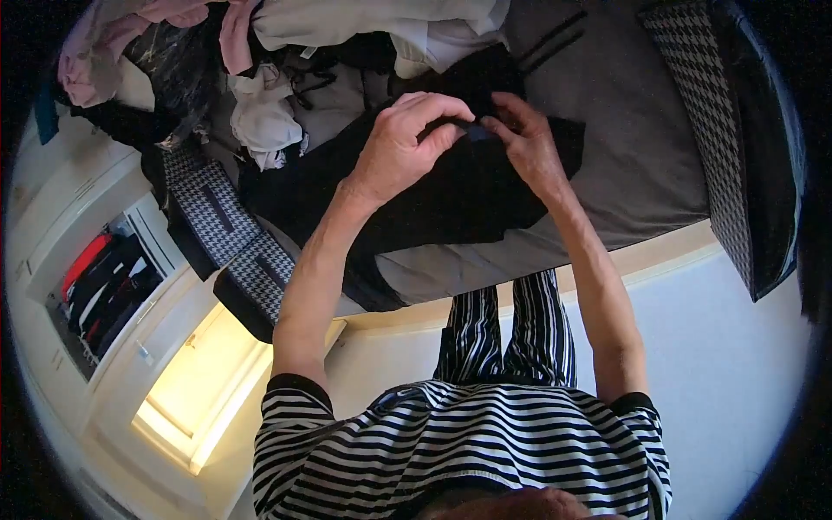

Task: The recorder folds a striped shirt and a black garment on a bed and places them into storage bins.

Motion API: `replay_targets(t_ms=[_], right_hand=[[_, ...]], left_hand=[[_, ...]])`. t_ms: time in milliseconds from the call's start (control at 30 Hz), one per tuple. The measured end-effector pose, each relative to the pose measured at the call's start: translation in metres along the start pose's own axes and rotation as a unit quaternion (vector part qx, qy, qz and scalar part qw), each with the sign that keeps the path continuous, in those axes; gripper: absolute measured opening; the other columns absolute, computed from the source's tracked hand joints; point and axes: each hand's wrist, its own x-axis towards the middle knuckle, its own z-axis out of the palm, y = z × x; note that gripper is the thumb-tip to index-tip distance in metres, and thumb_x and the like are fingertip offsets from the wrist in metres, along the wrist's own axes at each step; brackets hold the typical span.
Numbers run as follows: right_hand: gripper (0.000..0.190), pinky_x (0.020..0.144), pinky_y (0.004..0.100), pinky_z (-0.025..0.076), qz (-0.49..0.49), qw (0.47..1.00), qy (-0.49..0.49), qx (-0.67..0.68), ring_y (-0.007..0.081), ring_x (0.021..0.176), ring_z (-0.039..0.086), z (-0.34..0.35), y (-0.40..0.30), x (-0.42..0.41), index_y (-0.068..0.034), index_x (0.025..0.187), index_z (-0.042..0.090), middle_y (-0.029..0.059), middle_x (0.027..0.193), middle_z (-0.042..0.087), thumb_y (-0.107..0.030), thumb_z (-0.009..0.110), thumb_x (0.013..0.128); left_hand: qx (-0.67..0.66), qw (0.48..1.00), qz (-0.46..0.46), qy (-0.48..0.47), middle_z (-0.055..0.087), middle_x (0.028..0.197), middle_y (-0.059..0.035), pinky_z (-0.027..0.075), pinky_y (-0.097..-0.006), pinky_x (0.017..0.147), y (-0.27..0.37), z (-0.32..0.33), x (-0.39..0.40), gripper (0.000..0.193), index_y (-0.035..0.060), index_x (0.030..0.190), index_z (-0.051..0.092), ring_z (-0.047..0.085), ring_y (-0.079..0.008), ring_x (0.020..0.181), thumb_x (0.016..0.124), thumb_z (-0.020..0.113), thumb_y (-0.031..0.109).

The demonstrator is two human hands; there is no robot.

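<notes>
A black garment (448,201) lies spread over a grey-covered bed (650,169) before me; its exact kind cannot be told. My left hand (406,140) pinches an edge of the black cloth between thumb and fingers. Close beside it, my right hand (523,140) grips the same edge with thumb and forefinger. The cloth between the two hands is lifted a little. Two thin black straps (552,42) reach out past the far side of the dark cloth onto the bedcover.
White clothing (364,19), a crumpled white garment (266,120) and pink cloth (237,39) lie at the far left. Houndstooth storage boxes (214,201) stand left, and a houndstooth panel (702,97) rises right. Beyond the left boxes, an open wardrobe compartment (107,292) holds clothes.
</notes>
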Motion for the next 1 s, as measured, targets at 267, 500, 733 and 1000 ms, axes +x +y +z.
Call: replay_targets(t_ms=[267,500,733,1000], right_hand=[[0.045,0.073,0.0315,0.049,0.043,0.990,0.070,0.115,0.0170,0.082,0.058,0.009,-0.004,-0.019,-0.003,0.120,0.051,0.0095,0.087,0.060,-0.016,0.073,0.082],[0.043,0.078,0.0270,0.046,0.210,0.952,-0.014,0.222,0.0157,0.086,0.059,0.010,0.016,-0.024,0.005,0.118,0.056,0.0111,0.101,0.064,-0.022,0.068,0.086],[0.019,0.073,0.0246,0.044,0.136,0.934,-0.068,0.324,0.0073,0.082,0.056,0.002,-0.007,-0.009,-0.004,0.098,0.066,-0.0020,0.089,0.063,-0.017,0.069,0.085],[0.009,0.075,0.0222,0.039,0.161,0.889,-0.084,0.419,0.0043,0.079,0.050,0.005,-0.032,-0.016,-0.012,0.090,0.064,-0.0068,0.083,0.057,-0.017,0.070,0.085]], left_hand=[[-0.012,1.000,-0.018,0.002,0.067,0.095,-0.0079,0.049,-0.0287,0.079,0.004,0.000,0.001,0.020,0.0029,0.101,0.063,0.065,-0.0196,0.088,0.082,0.063,-0.001],[-0.043,0.998,-0.037,-0.022,0.066,0.091,-0.0045,0.048,-0.0254,0.075,0.003,-0.002,0.001,0.015,0.0024,0.101,0.063,0.062,-0.0127,0.083,0.086,0.063,0.004],[-0.125,0.986,-0.085,-0.066,0.066,0.086,-0.0018,0.048,-0.0237,0.071,0.008,-0.006,0.001,0.013,0.0015,0.099,0.063,0.060,-0.0091,0.079,0.088,0.065,0.008],[-0.075,0.992,-0.096,-0.033,0.062,0.077,-0.0072,0.048,-0.0286,0.066,0.007,-0.005,-0.002,0.027,0.0059,0.107,0.060,0.059,-0.0157,0.070,0.082,0.069,0.010]])
